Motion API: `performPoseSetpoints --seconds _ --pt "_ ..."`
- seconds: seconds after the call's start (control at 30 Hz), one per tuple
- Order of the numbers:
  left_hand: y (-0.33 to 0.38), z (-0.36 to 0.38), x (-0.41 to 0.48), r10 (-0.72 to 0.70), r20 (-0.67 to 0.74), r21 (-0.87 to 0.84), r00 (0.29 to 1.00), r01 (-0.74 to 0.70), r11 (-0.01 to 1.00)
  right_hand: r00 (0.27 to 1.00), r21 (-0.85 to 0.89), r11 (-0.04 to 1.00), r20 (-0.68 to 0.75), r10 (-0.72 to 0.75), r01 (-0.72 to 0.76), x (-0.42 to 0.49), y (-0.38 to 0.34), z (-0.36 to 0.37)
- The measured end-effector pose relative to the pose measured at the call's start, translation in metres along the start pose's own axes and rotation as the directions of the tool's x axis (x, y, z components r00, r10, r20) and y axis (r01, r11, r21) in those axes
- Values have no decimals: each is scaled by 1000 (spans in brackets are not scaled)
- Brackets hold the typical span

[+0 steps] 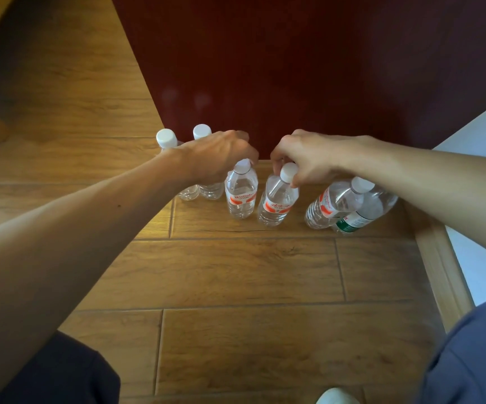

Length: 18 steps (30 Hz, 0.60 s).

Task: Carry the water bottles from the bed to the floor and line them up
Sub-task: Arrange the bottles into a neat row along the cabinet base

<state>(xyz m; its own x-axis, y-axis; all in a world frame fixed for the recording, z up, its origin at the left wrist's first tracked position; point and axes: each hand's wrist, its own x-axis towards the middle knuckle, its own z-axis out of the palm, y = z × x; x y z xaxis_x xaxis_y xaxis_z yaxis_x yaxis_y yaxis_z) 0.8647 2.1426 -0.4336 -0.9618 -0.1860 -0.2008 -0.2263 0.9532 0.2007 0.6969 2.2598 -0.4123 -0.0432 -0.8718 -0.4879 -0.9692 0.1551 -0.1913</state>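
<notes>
The wood floor (236, 272) is holding six water bottles (332, 204) in a row beside the dark red board (265, 68). The left hand (221, 153) is pinching the top of the third bottle (241, 193) from the left. The right hand (308, 158) is pinching the top of the fourth bottle (278, 202).

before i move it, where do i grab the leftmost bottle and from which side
Take the leftmost bottle by its white cap and neck, from above and the left. It stands upright with the cap free; another bottle stands close on its right, the dark red panel is behind, and the left forearm crosses its body.
</notes>
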Motion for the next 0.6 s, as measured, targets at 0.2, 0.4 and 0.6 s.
performPoseSetpoints --seconds 0.2,0.4,0.6 --pt "2 0 3 7 21 -1 1000 -7 1000 1000 -2 1000 -5 -3 3 -3 0 2" --pt "8 -1 2 -6 28 27 1000 5 1000 1000 13 1000 -16 -11 11 -4 5 3" --pt "11 -3 -1 -55 -10 51 998 56 997 999 1 1000 -31 -15 15 -3 11 0"
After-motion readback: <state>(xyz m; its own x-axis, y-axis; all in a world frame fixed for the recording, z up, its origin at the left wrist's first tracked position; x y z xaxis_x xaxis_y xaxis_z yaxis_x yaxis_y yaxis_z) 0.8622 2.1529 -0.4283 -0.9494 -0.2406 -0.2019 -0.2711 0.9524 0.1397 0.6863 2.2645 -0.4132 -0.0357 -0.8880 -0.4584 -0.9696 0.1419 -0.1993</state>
